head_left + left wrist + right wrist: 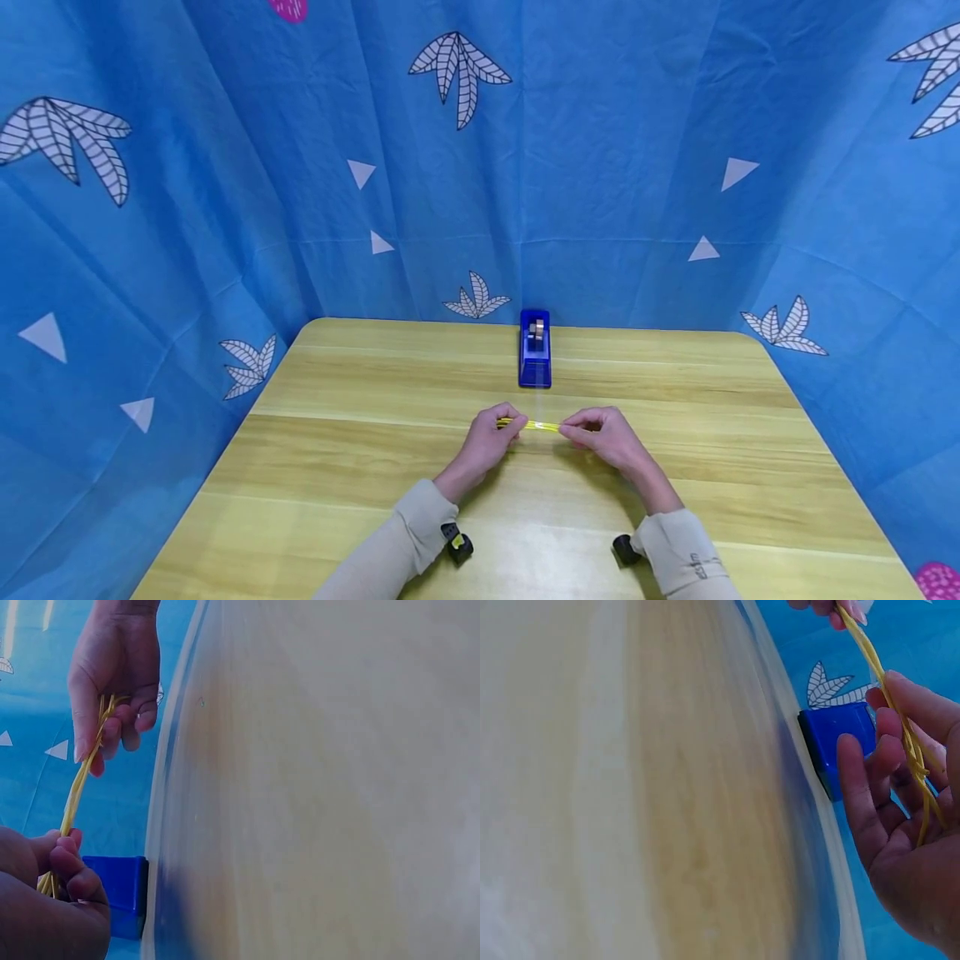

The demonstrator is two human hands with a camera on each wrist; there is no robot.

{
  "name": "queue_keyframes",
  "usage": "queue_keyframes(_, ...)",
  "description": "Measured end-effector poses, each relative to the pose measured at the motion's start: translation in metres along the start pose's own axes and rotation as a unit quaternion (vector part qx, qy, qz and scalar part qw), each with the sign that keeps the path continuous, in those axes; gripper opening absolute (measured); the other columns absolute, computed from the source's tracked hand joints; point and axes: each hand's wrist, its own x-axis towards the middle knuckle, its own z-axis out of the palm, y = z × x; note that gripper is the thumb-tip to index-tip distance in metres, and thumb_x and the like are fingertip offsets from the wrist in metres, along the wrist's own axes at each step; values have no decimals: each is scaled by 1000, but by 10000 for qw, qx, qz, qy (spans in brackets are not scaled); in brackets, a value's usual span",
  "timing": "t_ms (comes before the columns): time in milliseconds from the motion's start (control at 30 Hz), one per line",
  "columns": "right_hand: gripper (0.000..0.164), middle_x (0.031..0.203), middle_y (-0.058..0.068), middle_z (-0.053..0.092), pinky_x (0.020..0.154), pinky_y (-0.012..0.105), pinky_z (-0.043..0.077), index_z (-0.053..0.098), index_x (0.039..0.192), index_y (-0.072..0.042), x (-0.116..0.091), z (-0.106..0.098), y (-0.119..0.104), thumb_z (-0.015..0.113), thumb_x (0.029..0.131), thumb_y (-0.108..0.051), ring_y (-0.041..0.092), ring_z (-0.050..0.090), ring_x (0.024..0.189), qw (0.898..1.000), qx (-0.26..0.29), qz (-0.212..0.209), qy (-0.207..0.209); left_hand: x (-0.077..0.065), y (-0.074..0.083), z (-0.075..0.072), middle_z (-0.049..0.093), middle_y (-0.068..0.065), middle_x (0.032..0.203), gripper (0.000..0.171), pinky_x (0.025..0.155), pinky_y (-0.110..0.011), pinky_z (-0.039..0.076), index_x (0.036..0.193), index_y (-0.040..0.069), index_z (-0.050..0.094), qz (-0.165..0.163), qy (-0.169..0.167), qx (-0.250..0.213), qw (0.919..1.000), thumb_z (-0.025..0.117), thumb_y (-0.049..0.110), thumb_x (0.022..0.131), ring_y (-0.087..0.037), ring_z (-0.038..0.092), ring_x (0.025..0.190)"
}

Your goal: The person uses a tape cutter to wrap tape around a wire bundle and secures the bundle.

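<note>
A bundle of thin yellow cord [530,425] is stretched between both hands above the table, in front of the tape dispenser. My left hand [489,437] pinches its left end between thumb and fingers. The right end is pinched by my right hand [606,433], and in the right wrist view loose strands [913,754] hang over its palm. A faint clear strip of tape [538,403] runs from the blue tape dispenser [535,372] toward the middle of the bundle, where a shiny patch shows. Part of the cord is hidden behind the left fingers.
The dispenser stands near the back edge of the wooden table [360,467]. Behind and beside the table hangs a blue patterned curtain [615,150]. Black wrist devices [459,547] sit at both sleeve cuffs.
</note>
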Motion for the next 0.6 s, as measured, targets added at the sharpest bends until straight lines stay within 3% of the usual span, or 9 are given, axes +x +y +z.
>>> queue_keyframes(133, 34, 105, 14, 75, 74, 29, 61, 76, 117, 0, 0, -2, 0, 73, 99, -28, 17, 68, 87, 9995, 311, 112, -22, 0, 0, 2, 59, 0, 80, 13, 57, -19, 42, 95, 6, 72, -31, 62, -9, 10000, 67, 16, 101, -12, 52, 68)
queue_keyframes(233, 41, 120, 18, 73, 88, 32, 62, 73, 122, 1, 0, -4, 0, 70, 100, -33, 16, 70, 100, 9978, 558, 293, 208, 0, -1, 1, 59, -1, 82, 14, 58, -19, 42, 95, 5, 71, -53, 55, -90, 9999, 67, 16, 101, -12, 52, 69)
queue_keyframes(300, 45, 127, 19, 70, 92, 33, 61, 71, 124, 2, 1, -6, 0, 69, 101, -36, 16, 68, 105, 9952, 776, 471, 352, 0, -1, 1, 60, -3, 84, 14, 58, -20, 42, 95, 5, 71, -66, 42, -164, 9998, 67, 16, 102, -13, 52, 70)
queue_keyframes(400, 52, 135, 22, 64, 93, 34, 61, 67, 129, 4, 1, -10, 0, 67, 101, -40, 17, 65, 108, 9917, 1095, 624, 243, 0, -1, 1, 62, -7, 87, 14, 58, -20, 42, 95, 6, 71, -92, 26, -196, 9998, 66, 17, 102, -14, 53, 70)
queue_keyframes(500, 55, 131, 22, 63, 88, 37, 63, 63, 132, 7, 2, -13, 0, 66, 102, -39, 18, 68, 99, 9871, 1401, 766, -116, 0, -1, 2, 63, -9, 88, 14, 58, -20, 42, 96, 6, 71, -82, 11, -247, 9997, 65, 17, 103, -14, 53, 71)
queue_keyframes(600, 53, 114, 16, 71, 80, 35, 64, 66, 129, 5, 3, -14, 1, 67, 101, -40, 16, 70, 81, 9859, 1317, 933, -453, 0, -1, 2, 62, -7, 87, 14, 58, -20, 43, 95, 6, 70, -65, -1, -273, 9996, 65, 17, 103, -14, 53, 70)
